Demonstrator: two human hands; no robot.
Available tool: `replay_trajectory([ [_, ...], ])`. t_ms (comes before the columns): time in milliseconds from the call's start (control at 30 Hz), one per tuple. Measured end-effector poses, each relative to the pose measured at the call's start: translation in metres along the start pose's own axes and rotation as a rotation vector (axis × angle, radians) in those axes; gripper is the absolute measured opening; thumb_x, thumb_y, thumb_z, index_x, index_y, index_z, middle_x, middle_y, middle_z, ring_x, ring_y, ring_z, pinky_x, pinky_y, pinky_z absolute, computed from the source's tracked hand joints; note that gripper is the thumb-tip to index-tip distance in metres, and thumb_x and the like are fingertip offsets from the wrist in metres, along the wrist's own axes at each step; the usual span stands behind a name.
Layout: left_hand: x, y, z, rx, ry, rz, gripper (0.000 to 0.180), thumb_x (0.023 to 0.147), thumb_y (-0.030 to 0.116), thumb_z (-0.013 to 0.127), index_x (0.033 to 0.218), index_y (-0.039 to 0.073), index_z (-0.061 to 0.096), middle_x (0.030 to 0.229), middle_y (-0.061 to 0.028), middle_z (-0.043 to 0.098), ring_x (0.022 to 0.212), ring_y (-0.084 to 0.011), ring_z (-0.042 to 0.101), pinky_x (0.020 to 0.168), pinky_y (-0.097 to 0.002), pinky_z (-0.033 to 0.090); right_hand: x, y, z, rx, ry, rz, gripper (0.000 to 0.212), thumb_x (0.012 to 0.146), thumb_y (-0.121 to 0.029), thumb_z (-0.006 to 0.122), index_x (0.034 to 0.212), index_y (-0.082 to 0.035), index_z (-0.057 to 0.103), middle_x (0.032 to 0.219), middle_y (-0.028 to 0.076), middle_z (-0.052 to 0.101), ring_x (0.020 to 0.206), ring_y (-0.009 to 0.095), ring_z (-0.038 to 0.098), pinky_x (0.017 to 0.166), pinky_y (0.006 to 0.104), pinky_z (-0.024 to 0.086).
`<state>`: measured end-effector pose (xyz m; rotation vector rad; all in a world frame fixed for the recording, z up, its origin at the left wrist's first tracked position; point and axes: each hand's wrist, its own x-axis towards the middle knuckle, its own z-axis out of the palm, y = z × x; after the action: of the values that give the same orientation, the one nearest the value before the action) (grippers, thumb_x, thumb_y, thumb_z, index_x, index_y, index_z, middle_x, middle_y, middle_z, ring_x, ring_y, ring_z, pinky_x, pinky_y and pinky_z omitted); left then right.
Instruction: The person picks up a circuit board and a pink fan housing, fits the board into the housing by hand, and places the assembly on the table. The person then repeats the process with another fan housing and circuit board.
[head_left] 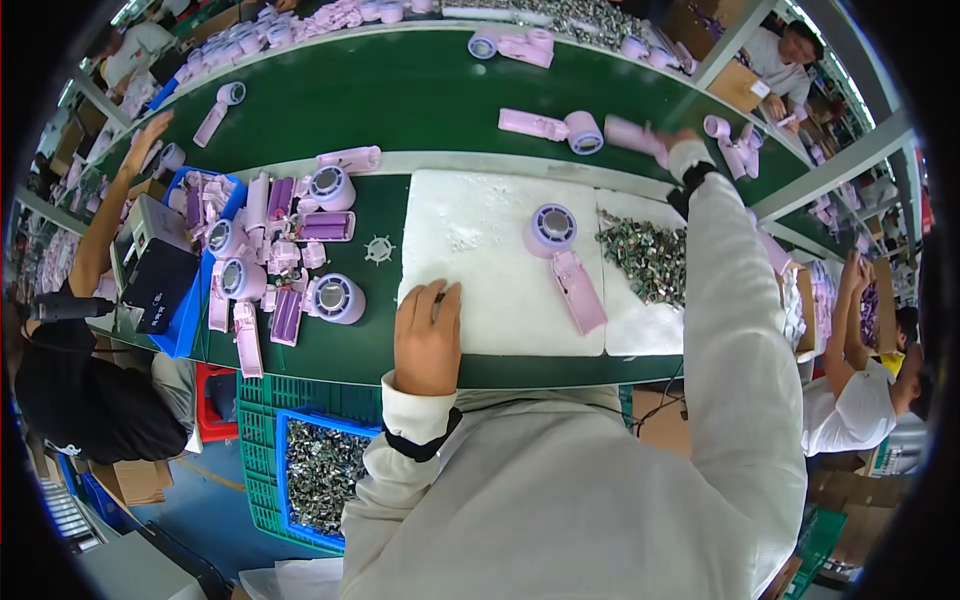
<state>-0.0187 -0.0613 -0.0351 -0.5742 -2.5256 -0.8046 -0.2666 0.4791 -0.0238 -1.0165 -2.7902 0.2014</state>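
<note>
My left hand (427, 340) rests palm down on a white foam board (490, 310), its fingers stretched out and holding nothing. On the board's right half lies a pink handheld fan (574, 285) with a round lilac head and an open-faced handle. My right arm reaches far out over the green conveyor belt (400, 100). There my right hand (681, 140), smeared by motion, grips a blurred pink handheld fan (635, 138); its fingers show poorly. Just left of it another pink fan (555, 127) lies on the belt.
Small metallic parts (648, 258) are heaped at the board's right. Several fans and pink housings (285, 255) crowd the left bench beside a blue bin (190, 310). A blue tray (285, 480) of metallic parts stands below. Co-workers sit left (100, 390), right (850, 400) and across the belt.
</note>
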Motion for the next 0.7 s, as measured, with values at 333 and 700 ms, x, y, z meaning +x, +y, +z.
replay_trajectory([
  [333,-0.013,0.013,-0.018,-0.13,0.143,-0.146,0.018,0.089,0.003,0.073,0.106,0.004,0.074,0.085,-0.0096,0.067,0.079,-0.024,0.064,0.074,-0.0296,0.051,-0.121,-0.1,-0.036,0.221,-0.078,-0.903,0.063,0.09,-0.05,0.071,0.139,-0.014,0.054,0.133,0.027,0.06,0.116,0.04,0.062,0.1,0.0434,0.05],
  [700,-0.032,0.028,-0.051,-0.697,0.119,-0.665,0.018,0.094,0.005,0.071,0.111,0.0,0.074,0.092,-0.0087,0.075,0.079,-0.0089,0.066,0.065,-0.0233,0.05,-0.144,-0.118,-0.04,0.179,-0.148,-0.717,0.054,0.086,-0.033,0.077,0.133,-0.017,0.057,0.113,0.019,0.072,0.101,0.034,0.072,0.092,0.0391,0.055],
])
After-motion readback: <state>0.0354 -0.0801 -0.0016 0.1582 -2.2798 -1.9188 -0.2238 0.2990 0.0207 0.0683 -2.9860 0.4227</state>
